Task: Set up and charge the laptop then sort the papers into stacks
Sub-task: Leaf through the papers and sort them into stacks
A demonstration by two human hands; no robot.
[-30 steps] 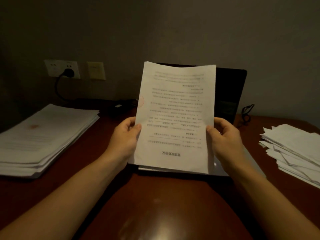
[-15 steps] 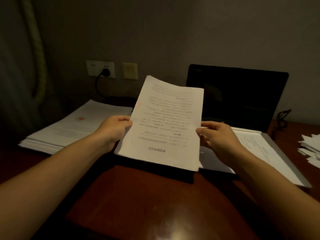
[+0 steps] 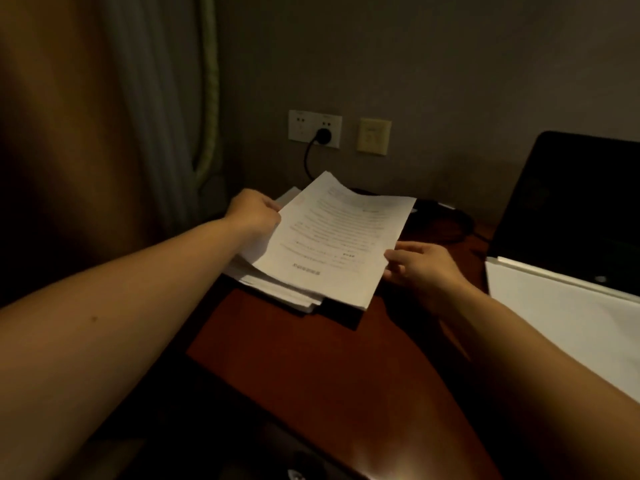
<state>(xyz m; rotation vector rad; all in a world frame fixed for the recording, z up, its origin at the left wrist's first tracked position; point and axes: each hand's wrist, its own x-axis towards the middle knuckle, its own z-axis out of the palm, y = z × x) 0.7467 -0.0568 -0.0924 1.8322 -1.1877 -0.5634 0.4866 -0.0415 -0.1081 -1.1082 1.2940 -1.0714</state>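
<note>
sheet [image 3: 336, 237] has swung left, away from the laptop [image 3: 571, 202], and is now low over the left stack [image 3: 277, 289] on the counter [image 3: 311, 358]. left hand [image 3: 254, 211] and right hand [image 3: 415, 268] each pinch an edge. drop looks next.

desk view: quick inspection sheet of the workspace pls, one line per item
surface: dark reddish wooden desk, glossy.
job's things: held papers, printed, tilted over the paper stack at the left; open laptop at the right, screen dark, white sheets lying on its base.
clutter: nothing seen.
hands: left hand grips the held papers' left edge; right hand pinches their right edge.
cables: black plug in the wall socket, its cable dropping behind the papers.
surroundings: beige wall plate beside the socket, curtain at the left, dim light.
</note>
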